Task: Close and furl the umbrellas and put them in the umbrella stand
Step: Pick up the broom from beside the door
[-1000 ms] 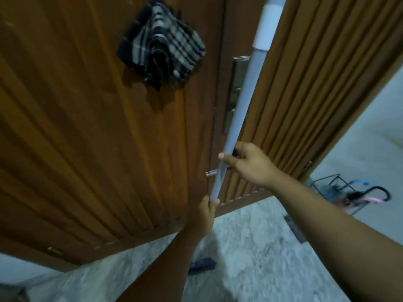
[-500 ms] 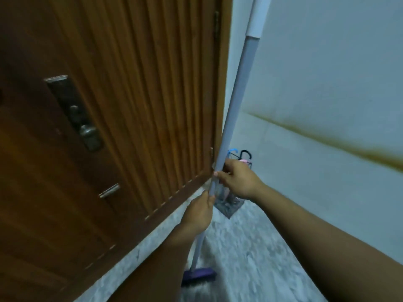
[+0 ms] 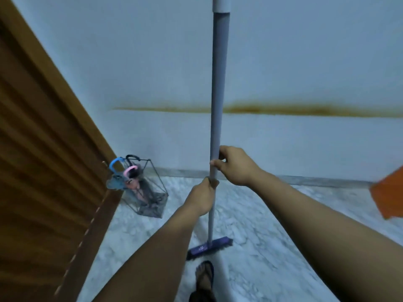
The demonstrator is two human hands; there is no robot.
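Since the earlier frames the view has been turned away from the wooden door (image 3: 43, 171), which is now seen only at the left edge, and the white wall (image 3: 305, 62) with a brown stain line (image 3: 283, 109) is faced instead. A broom is held nearly upright by its grey handle (image 3: 218, 94), with the purple brush head (image 3: 209, 247) resting on the marbled floor (image 3: 272, 225). The left hand (image 3: 201, 200) is clenched around the handle, and the right hand (image 3: 234, 166) is wrapped around it just above, so that the two hands are almost touching. The wire umbrella stand (image 3: 150, 192) is placed on the floor at the foot of the wall, just beside the door edge and well apart from the hands. Furled umbrellas are standing inside it; a blue curved handle (image 3: 115, 163), a pink one (image 3: 130, 171) and a black one (image 3: 133, 158) can be seen above its rim. A foot in a sandal (image 3: 205, 277) is seen just behind the brush head, and part of an orange object (image 3: 390, 192) is seen at the right edge, too blurred to be named.
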